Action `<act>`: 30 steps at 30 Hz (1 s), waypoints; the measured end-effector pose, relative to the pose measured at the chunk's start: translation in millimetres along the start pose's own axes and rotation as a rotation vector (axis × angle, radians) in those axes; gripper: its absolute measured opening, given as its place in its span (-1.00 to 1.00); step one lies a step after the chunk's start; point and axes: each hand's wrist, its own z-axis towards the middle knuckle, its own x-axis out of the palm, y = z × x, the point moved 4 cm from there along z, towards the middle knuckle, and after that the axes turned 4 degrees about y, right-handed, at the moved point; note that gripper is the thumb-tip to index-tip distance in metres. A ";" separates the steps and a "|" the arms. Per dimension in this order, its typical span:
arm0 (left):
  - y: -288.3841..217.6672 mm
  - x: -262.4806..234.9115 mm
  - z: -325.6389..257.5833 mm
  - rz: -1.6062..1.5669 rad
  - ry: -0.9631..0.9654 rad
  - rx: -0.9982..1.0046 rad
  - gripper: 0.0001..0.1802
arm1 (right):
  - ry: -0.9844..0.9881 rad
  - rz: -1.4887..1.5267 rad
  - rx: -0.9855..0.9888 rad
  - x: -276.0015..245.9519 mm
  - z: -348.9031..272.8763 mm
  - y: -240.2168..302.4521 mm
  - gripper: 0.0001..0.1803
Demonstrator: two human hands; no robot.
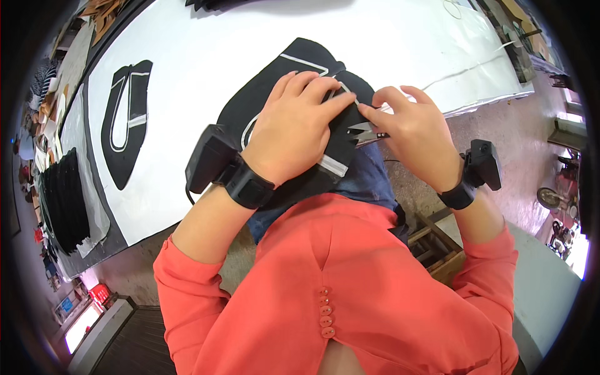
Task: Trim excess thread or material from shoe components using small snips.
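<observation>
A black shaped piece of material (262,87) lies across the table edge and my lap, with white strips along parts of it. My left hand (297,119) rests palm down on it, fingers bent a little and apart, thumb stretched to the right. Beside it my right hand (412,128) is closed, thumb and forefinger pinched at the piece's right edge near the end of a white strip (348,92). Small metal scissors (369,133) are held in the same hand, blades pointing left. What lies between the pinched fingertips is too small to make out.
A second black piece with white strips (125,125) lies on the white-covered table (187,75) to the left. Beyond it sits a stack of black pieces (65,200). A wooden compartmented box (437,250) is low at my right. More black material (212,5) lies at the far edge.
</observation>
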 end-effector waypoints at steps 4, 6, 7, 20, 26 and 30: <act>-9.7 8.6 -1.7 0.142 -0.048 -0.007 -0.44 | -0.069 0.170 0.052 -4.7 -7.8 -6.1 -0.68; -13.0 10.2 -1.0 0.160 -0.067 -0.007 -0.43 | -0.101 0.224 0.112 -9.2 -13.8 -8.7 -0.69; -13.7 9.8 -1.3 0.183 -0.082 -0.010 -0.42 | -0.087 0.294 0.215 -7.8 -16.8 -13.0 -0.70; -13.3 8.1 1.5 0.163 -0.055 0.013 -0.42 | -0.006 0.397 0.481 4.4 -27.8 -18.5 -0.60; -13.2 7.8 1.8 0.151 -0.065 0.010 -0.42 | -0.064 0.510 0.539 9.4 -25.7 -17.0 -0.67; -14.3 8.3 1.3 0.200 -0.040 0.040 -0.46 | -0.039 0.533 0.571 8.2 -26.8 -19.0 -0.68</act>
